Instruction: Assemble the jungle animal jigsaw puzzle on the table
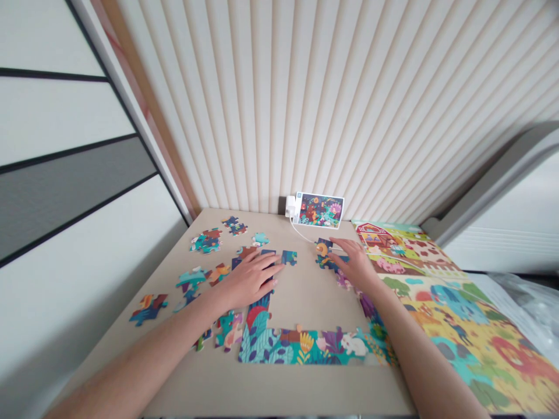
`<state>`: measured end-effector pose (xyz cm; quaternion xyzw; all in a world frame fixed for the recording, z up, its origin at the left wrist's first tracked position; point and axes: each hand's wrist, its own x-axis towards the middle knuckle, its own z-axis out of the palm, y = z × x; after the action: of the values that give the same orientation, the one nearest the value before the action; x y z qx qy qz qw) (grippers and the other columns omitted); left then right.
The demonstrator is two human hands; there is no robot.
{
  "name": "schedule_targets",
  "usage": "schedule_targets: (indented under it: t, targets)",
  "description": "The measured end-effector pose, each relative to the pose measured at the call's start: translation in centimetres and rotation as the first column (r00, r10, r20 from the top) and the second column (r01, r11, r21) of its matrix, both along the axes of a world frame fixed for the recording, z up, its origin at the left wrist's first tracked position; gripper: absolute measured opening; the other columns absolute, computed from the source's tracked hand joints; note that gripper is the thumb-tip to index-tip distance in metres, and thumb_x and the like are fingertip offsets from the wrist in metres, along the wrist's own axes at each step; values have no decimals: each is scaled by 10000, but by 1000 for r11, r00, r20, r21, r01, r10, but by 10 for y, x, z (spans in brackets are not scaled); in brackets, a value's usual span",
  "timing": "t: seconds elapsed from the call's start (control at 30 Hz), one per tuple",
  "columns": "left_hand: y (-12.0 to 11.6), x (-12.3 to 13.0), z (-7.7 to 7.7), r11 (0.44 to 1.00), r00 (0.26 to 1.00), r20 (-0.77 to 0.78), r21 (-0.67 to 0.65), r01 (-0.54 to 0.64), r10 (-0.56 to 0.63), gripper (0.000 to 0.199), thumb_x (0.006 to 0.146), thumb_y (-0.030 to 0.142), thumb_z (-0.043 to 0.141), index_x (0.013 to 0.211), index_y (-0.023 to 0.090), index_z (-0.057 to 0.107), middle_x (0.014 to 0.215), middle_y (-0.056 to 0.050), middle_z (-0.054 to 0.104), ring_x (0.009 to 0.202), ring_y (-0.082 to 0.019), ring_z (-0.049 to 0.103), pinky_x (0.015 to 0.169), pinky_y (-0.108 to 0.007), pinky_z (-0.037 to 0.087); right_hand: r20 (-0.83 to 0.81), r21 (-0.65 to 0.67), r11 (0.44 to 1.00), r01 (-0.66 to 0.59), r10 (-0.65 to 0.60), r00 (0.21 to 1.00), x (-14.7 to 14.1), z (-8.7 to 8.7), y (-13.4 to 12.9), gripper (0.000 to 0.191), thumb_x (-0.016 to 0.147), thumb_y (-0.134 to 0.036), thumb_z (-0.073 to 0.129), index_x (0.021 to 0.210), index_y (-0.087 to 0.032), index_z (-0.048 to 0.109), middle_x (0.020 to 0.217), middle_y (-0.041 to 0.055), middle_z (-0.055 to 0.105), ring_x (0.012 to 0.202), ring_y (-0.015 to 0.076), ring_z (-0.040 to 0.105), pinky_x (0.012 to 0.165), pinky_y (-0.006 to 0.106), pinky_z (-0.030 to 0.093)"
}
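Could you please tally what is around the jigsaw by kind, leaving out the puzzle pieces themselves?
Hands: 2
Picture cards: 1
White plugs: 1
White cables: 1
Printed farm-scene sheets: 1
Total: 6

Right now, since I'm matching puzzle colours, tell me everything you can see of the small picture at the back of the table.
The small picture is a rectangle with a pale border, showing a dark blue scene crowded with bright flowers and leaves in red, pink, orange and green. It looks like a glossy card, though it could be a screen. It sits tilted at the back of the table, against the ribbed pale wall, beside a white plug. The right hand is nearby but not touching it.
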<state>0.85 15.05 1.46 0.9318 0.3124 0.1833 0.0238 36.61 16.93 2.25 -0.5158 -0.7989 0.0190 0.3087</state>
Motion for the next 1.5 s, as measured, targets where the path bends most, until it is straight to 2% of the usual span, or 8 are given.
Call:
schedule_targets:
  t: [0.23, 0.5, 0.7, 0.83, 0.93, 1.13, 1.3, 1.5]
  targets:
    - [1, 4, 9, 999, 999, -12, -28, 39, -39, 418, 1068, 384, 453, 1461, 281, 553, 1465, -59, 610, 1412, -228, 507, 1274, -495, 199, -62, -14, 998, 59, -60, 996, 16, -5, 1, 417, 985, -438, 582, 1357, -259, 643, 1284, 105, 716, 1208, 313, 645, 1062, 528, 485]
    - [3, 36, 15, 988, 990, -45, -80, 131, -135, 435, 1079, 407, 411, 1474, 269, 529, 1448, -71, 619, 1360, -220, 556, 1207, -438, 323, -23, -26, 999, 42, -42, 999, 13, -14, 0, 419, 985, -447, 578, 1357, -266, 646, 1290, 101, 717, 1212, 305, 646, 1055, 531, 492]
    - [21, 68, 7, 997, 1000, -6, -75, -8, 8, 469, 995, 342, 588, 1436, 189, 544, 1411, -121, 617, 1292, -273, 590, 1113, -414, 452, -13, -30, 998, 46, -46, 999, 14, -11, -4, 397, 989, -429, 589, 1344, -260, 647, 1293, 90, 716, 1217, 308, 640, 1064, 525, 483]
    - [40, 84, 2, 993, 999, 26, -114, -21, 24, 520, 916, 375, 705, 1382, 181, 581, 1326, -122, 675, 1234, -295, 628, 1070, -434, 495, -23, -37, 997, 63, -64, 998, 15, -11, -7, 398, 987, -417, 595, 1353, -267, 638, 1283, 87, 718, 1212, 302, 641, 1069, 521, 483]
    - [48, 93, -2, 994, 999, 48, -110, -11, 16, 479, 913, 365, 712, 1352, 204, 607, 1266, -107, 708, 1178, -290, 661, 1034, -434, 516, -41, -64, 996, 62, -64, 997, 16, -12, -9, 410, 985, -416, 596, 1365, -265, 631, 1287, 93, 714, 1214, 302, 643, 1064, 515, 492]
    - [48, 97, -7, 990, 991, 123, -135, -41, 57, 440, 924, 310, 710, 1337, 188, 621, 1304, -105, 693, 1209, -280, 641, 1060, -432, 501, -88, -120, 992, 41, -52, 995, 15, -15, -10, 418, 976, -395, 611, 1363, -238, 636, 1283, 101, 716, 1190, 285, 659, 1039, 468, 518]
    - [52, 102, -7, 986, 989, 136, -165, -36, 59, 418, 915, 268, 724, 1319, 202, 639, 1292, -84, 706, 1191, -267, 646, 1057, -409, 493, -115, -145, 988, 48, -65, 991, 13, -16, -9, 417, 969, -396, 624, 1352, -234, 646, 1257, 99, 727, 1152, 278, 674, 1015, 452, 526]
    - [53, 105, -8, 991, 993, 115, -132, -7, 22, 274, 956, 300, 687, 1224, 249, 717, 1212, -55, 733, 1154, -253, 645, 1026, -403, 491, -118, -126, 990, 56, -72, 990, 14, -17, -9, 422, 966, -407, 629, 1362, -264, 644, 1273, 90, 722, 1183, 288, 662, 1043, 470, 512]
